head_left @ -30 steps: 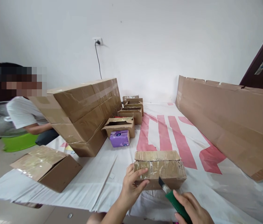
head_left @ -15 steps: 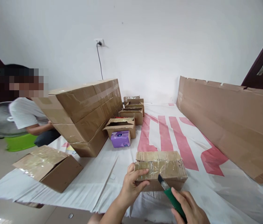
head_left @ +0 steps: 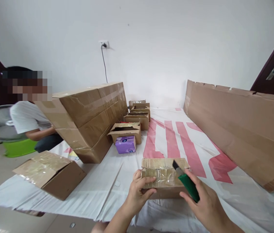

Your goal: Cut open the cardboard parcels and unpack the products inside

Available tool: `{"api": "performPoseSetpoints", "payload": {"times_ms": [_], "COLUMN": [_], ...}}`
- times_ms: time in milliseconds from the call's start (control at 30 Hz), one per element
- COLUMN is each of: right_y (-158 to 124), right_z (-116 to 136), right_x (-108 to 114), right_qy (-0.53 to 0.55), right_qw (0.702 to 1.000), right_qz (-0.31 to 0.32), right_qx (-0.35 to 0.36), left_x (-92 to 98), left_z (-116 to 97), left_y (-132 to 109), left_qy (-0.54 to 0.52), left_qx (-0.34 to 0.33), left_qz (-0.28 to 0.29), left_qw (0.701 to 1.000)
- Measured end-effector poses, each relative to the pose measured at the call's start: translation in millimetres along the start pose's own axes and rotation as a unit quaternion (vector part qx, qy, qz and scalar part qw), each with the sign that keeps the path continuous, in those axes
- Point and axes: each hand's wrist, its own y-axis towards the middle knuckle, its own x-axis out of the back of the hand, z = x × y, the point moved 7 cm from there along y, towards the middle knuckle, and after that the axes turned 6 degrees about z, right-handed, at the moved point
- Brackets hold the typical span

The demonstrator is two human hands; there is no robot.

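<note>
In front of me a small cardboard box (head_left: pixel 166 193) lies on the sheet-covered table, with shiny clear tape across its top. My left hand (head_left: pixel 140 191) grips the box's left end, the thumb on the near side and the fingers on top. A green utility knife (head_left: pixel 189 187) is in my right hand (head_left: pixel 202 197), its dark blade pointing up and away over the right part of the box top. From this angle I cannot tell if the blade touches the cardboard.
A second taped box (head_left: pixel 51 174) sits at the left edge. Stacked cartons (head_left: pixel 85 119) rise behind it. A purple tissue pack (head_left: pixel 125 144) stands before a row of open boxes (head_left: pixel 137 137). A tall cardboard sheet (head_left: pixel 236 132) borders the right. A person (head_left: pixel 30 118) crouches at left near a fan.
My right hand has moved the utility knife up and to the right, from the box's near edge to over its top. My left hand keeps its hold on the box.
</note>
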Motion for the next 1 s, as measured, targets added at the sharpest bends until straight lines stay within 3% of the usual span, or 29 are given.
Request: {"api": "performPoseSetpoints", "payload": {"times_ms": [167, 300, 400, 567, 800, 1000], "right_y": [35.4, 61.2, 76.6, 84.2, 81.1, 74.4], "right_z": [29.4, 42.6, 36.0, 13.4, -6.2, -19.6], "right_x": [-6.5, -15.4, -23.6, -23.1, -22.5, -14.7], "right_qy": [0.0, 0.035, 0.066, 0.071, 0.123, 0.205], "right_qw": [0.986, 0.974, 0.983, 0.997, 0.985, 0.965], "right_qz": [0.051, 0.073, 0.085, 0.036, 0.017, -0.017], "right_qx": [0.158, 0.213, 0.152, -0.005, -0.12, -0.163], "left_x": [-0.4, 0.7, 1.6, 0.7, -0.2, -0.6], "left_z": [-5.7, -10.4, -9.6, -8.7, -6.5, -9.3], "left_y": [1.7, 1.4, 1.5, 3.0, 2.9, 5.1], "left_qy": [0.01, 0.013, 0.011, 0.01, 0.025, 0.035], "left_qx": [-0.004, -0.021, -0.012, -0.006, -0.014, -0.022], "left_qz": [0.01, 0.006, 0.004, 0.013, 0.008, 0.018], "left_qw": [1.0, 1.0, 1.0, 1.0, 1.0, 0.999]}}
